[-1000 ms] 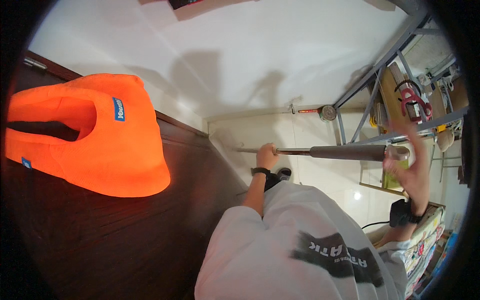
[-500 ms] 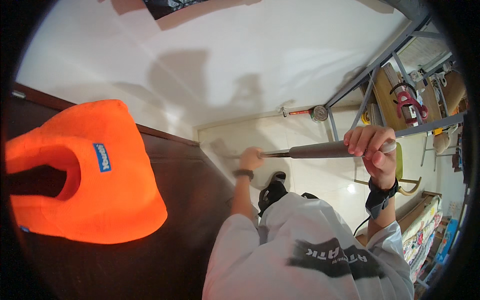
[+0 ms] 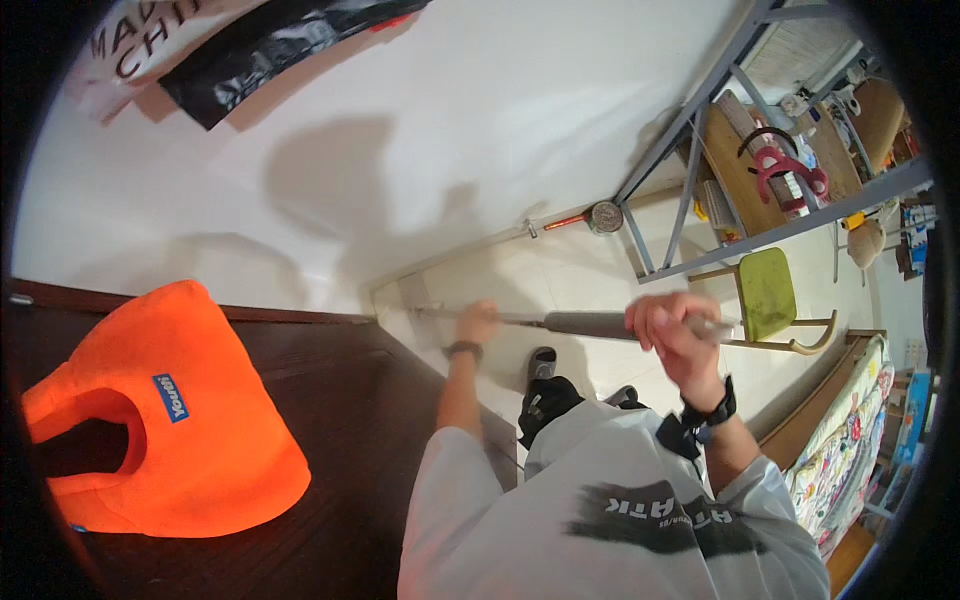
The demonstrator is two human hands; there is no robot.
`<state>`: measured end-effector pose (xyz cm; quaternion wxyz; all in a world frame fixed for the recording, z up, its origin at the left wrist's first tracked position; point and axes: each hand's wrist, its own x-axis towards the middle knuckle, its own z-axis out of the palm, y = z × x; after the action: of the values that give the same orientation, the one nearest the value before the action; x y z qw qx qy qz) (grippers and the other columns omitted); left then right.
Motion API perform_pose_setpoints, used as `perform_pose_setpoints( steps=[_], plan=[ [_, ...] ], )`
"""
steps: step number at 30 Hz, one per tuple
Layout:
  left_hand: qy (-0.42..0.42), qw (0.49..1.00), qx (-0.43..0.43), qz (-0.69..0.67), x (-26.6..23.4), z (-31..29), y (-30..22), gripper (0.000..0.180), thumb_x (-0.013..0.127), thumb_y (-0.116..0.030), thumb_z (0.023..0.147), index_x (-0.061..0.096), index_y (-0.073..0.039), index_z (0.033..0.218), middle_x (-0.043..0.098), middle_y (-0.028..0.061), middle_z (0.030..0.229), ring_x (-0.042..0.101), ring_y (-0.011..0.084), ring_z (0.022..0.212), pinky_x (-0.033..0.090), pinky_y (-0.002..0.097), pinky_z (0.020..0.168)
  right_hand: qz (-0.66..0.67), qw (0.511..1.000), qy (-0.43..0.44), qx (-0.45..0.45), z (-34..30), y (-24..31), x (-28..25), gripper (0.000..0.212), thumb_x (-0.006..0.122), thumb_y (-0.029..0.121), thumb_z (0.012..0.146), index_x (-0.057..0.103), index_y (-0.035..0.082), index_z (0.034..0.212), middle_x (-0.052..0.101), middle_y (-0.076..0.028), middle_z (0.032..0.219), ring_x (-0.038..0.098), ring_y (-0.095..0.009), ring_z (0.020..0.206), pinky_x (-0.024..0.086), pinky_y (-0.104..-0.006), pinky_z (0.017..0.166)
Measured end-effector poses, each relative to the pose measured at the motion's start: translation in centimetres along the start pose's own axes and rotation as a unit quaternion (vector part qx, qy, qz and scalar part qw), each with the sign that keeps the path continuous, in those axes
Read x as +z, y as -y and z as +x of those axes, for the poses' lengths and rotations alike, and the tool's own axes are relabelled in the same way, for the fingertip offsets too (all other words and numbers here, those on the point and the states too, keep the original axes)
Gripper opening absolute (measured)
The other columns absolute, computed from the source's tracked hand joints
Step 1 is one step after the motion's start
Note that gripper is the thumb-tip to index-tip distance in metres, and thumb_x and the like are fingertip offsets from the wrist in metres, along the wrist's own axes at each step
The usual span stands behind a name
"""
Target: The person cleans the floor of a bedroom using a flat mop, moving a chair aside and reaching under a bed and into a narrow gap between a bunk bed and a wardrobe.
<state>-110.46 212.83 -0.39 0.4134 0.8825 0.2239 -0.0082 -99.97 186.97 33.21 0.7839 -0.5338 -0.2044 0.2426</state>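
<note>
A long pole with a thick grey grip [image 3: 588, 324] and a thinner metal shaft crosses in front of me, nearly level in the picture. My left hand [image 3: 478, 322] is closed around the thin shaft. My right hand [image 3: 680, 335], blurred by motion, wraps the end of the grey grip, and a pale end cap shows beyond its fingers. Past my left hand the shaft runs on faintly toward the wall corner; what sits at its far end is too blurred to tell. Dark bands circle both wrists.
An orange plush bag [image 3: 200, 440] hangs on the dark brown door [image 3: 340, 400] at left. To the right are a green chair [image 3: 768, 295], a grey metal frame [image 3: 720, 252], a wooden desk [image 3: 745, 170] and a bed [image 3: 835, 440]. A round-headed object [image 3: 605, 217] lies by the wall.
The pole and both hands have shifted left in the picture, the right hand also slightly lower. The view has turned, bringing more of the black plastic on the wall and the green chair into sight.
</note>
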Motion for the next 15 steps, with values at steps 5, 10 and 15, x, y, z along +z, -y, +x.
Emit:
perform_pose_setpoints(
  steps=[5,10,15],
  plan=[
    [0.038,0.996,0.073,0.037,6.3,-0.9,-4.6,0.01,0.061,-0.013,0.075,0.063,-0.01,0.084,0.061,0.0134,0.079,0.058,0.0339,0.083,0.046,0.0439,0.071,-0.027,0.99,-0.126,-0.062,-6.8,1.1,-5.2,0.027,0.052,0.007,0.089,0.042,0.007,0.064,0.045,-0.006,0.056,0.044,-0.019,0.057,0.044,-0.0386,0.071],
    [0.125,0.983,0.132,-0.007,15.3,0.7,-12.0,0.009,0.065,-0.012,0.072,0.064,-0.013,0.081,0.065,0.0114,0.084,0.061,0.0335,0.084,0.048,0.0448,0.07,-0.06,0.956,-0.267,-0.108,-12.2,6.0,-10.2,0.029,0.05,0.01,0.09,0.038,0.009,0.064,0.035,-0.001,0.055,0.036,-0.016,0.054,0.04,-0.0368,0.068],
    [0.258,0.938,0.216,0.084,22.5,1.4,-19.3,0.012,0.064,-0.004,0.072,0.064,-0.012,0.08,0.066,0.0115,0.083,0.062,0.0327,0.086,0.049,0.0455,0.072,-0.1,0.887,-0.434,-0.125,-17.4,9.5,-11.8,0.028,0.048,0.011,0.091,0.036,0.011,0.065,0.031,0.001,0.059,0.033,-0.013,0.059,0.041,-0.0345,0.075]
  ],
)
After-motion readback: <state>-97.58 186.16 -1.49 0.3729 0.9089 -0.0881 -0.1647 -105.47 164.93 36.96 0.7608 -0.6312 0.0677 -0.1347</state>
